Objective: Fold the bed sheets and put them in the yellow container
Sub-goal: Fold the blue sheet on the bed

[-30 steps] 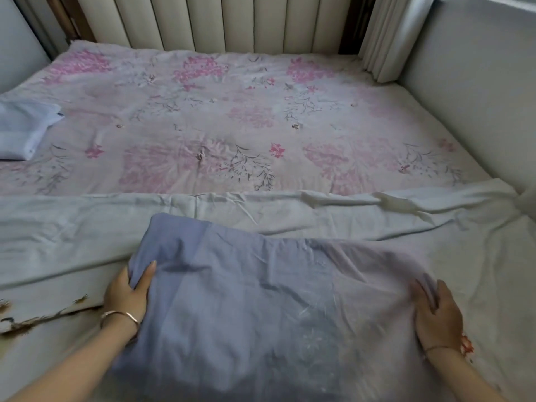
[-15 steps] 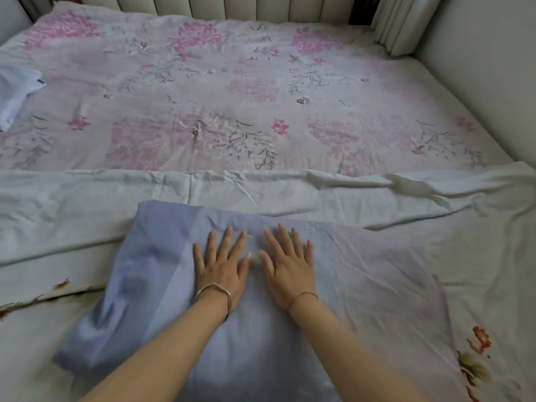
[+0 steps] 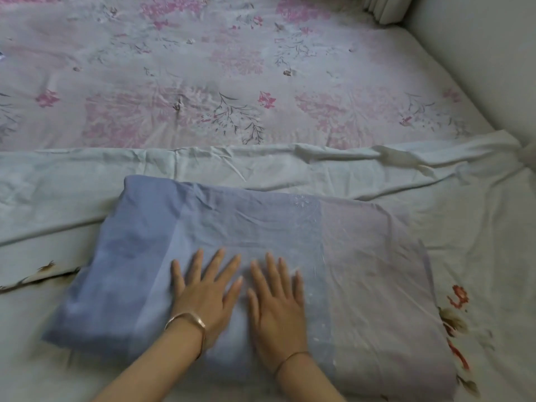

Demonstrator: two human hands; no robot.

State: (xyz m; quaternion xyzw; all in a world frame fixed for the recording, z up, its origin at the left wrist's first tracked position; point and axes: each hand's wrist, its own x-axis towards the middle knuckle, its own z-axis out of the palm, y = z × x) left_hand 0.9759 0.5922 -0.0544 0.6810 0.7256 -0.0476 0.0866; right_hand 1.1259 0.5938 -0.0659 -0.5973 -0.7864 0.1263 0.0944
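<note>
Here the folded blue sheet lies near the bed's front edge, on a pale sheet spread across it. The left hand and right hand press flat on its middle, side by side, fingers straight and spread, holding nothing.

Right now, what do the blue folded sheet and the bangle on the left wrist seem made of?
Blue folded sheet: thin woven cloth, probably cotton, matte; fine creases, soft drape. Bangle: likely metal, rose-gold, polished; rigid band with a bright glint.
</note>
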